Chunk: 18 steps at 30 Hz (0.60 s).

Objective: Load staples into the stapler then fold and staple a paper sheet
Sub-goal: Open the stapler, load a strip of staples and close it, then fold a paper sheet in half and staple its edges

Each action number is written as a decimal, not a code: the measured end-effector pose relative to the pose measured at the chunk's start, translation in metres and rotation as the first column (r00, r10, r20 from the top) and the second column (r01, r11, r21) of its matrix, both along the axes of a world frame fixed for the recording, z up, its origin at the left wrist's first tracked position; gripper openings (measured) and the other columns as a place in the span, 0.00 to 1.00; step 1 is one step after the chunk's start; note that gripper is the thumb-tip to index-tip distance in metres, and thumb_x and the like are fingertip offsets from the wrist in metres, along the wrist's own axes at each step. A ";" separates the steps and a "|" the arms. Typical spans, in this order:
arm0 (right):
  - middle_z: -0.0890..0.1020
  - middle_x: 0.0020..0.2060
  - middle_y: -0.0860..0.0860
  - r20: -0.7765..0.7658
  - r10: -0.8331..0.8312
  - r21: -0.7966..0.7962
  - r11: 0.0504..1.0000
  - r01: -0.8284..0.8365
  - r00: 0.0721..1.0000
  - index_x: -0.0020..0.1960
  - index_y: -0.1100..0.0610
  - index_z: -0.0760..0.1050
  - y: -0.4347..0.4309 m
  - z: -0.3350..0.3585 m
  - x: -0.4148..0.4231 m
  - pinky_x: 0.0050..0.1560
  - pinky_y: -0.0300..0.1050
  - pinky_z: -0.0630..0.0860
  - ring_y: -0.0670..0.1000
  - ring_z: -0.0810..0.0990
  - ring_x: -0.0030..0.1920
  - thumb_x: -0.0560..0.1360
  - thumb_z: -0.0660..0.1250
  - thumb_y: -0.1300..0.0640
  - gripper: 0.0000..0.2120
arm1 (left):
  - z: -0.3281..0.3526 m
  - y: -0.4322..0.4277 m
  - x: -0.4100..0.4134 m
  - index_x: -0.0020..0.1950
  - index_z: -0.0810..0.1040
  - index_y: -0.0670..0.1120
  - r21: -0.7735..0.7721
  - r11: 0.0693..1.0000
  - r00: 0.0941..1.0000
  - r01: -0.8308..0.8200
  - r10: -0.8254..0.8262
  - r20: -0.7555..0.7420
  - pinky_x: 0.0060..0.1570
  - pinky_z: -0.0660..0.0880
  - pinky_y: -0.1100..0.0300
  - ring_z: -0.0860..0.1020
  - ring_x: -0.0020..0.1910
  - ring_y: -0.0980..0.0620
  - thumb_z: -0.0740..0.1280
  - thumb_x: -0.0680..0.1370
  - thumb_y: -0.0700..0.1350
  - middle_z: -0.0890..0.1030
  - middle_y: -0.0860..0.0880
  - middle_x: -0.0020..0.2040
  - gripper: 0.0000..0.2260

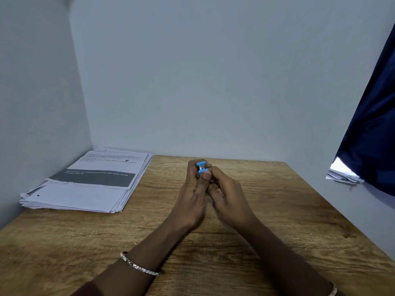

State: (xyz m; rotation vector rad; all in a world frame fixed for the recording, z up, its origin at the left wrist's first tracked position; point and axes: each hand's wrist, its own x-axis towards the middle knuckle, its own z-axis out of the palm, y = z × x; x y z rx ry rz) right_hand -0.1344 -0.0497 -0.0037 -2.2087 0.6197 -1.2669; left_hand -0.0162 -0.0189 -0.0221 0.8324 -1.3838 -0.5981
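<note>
Head view shows both of my hands joined over the middle of the wooden table [267, 210], holding a small blue stapler [201, 167] between them. My left hand [190, 195] wraps the stapler from the left side: the fingers curl round its far end and the thumb lies along the near side, with the thumb tip pressed on the lower blue part. My right hand [229, 195] closes in from the right, its fingers bent and tucked against the stapler and against the left thumb. Both grips are closed on the stapler. Two blue parts are visible, one above the other, with a bright metal section exposed between them. Whether staples sit inside cannot be determined; the part is too small.

The stapler is held above the table, toward its far half, roughly on the centre line. A stack of printed paper sheets [85, 184] lies flat in the far left corner of the table, against the left wall, well apart from my hands. The top sheet carries a dark grey band with light text.

A silver bangle [139, 264] circles my left forearm. A second bangle [333, 292] shows at my right wrist, at the lower edge. To the right, beyond the table, a dark blue curtain [372, 124] hangs over another pile of papers [344, 175].
</note>
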 end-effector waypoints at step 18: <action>0.75 0.41 0.46 0.012 -0.051 0.355 0.934 0.043 0.999 0.51 0.47 0.69 -0.003 -0.010 -0.002 0.46 0.52 0.71 0.47 0.73 0.40 0.79 0.64 0.50 0.05 | 0.014 0.030 0.090 0.54 0.81 0.52 -0.050 0.577 0.333 -0.815 0.537 0.775 0.60 0.67 0.49 0.75 0.61 0.47 0.64 0.81 0.52 0.82 0.51 0.57 0.08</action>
